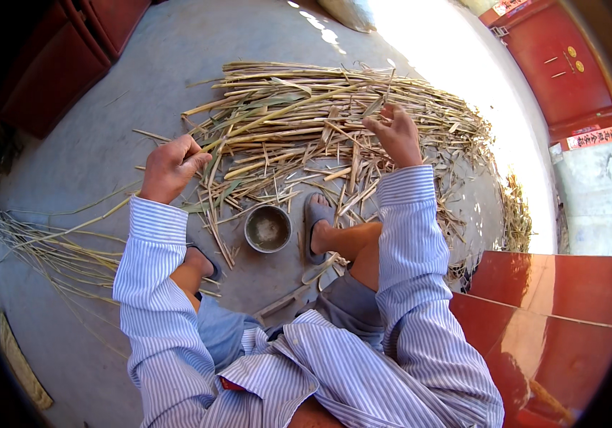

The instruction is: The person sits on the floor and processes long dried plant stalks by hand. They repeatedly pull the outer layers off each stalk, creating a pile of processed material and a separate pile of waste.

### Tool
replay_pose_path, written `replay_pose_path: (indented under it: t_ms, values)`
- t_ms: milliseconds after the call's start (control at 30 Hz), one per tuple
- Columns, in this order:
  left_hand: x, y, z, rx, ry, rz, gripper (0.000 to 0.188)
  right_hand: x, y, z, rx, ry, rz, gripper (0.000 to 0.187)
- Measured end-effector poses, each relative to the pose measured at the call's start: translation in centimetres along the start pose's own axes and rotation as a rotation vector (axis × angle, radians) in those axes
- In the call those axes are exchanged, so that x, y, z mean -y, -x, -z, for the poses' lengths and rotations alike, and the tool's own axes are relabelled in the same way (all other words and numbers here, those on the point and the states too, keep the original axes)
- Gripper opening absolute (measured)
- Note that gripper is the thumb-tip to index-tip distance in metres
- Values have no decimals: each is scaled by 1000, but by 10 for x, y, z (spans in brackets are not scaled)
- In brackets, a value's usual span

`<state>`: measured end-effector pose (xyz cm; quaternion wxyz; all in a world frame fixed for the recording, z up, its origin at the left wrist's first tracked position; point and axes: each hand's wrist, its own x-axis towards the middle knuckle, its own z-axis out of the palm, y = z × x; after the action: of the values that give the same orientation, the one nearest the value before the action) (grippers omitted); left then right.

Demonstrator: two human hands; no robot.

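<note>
My left hand [169, 169] is closed around the end of a pale yellow reed stalk [277, 114], which slants up to the right across a large pile of dry stalks [306, 132] on the floor. Over the right part of that pile is my right hand [397, 137], its fingers curled in a pinch. A thin strip seems to rise from its fingertips, but I cannot make out clearly what it holds. Loose husks and leaf scraps [352, 171] lie along the pile's near side. Between my feet stands a round, dark-rimmed bowl [268, 229] with a dull inside.
Long thin stalks [49, 250] fan out on the floor at my left. Red glossy panels [534, 292] stand close on my right. Dark red furniture [52, 64] is at the far left, a red door [563, 64] at the far right. A wooden-looking piece [283, 302] lies near my knees.
</note>
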<state>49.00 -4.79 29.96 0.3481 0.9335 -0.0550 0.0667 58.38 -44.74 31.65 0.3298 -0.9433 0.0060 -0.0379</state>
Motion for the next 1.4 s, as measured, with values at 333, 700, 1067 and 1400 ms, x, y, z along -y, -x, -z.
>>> replay_pose_path:
  t_ms: [333,700,1067,1400]
  values:
    - [-8,3,-1,166,37,48,27,39,-4,-11,206,-1315,-66,22]
    - [-11,8,-5,37,-7,-16,22,35,-7,-14,159,-1184,-181,23]
    - [10,15,35,-243,-30,-259,17,21,-17,-21,310,-1195,31,29]
    - [14,21,36,-272,175,-151,24,23,-36,-45,159,-1480,152,28]
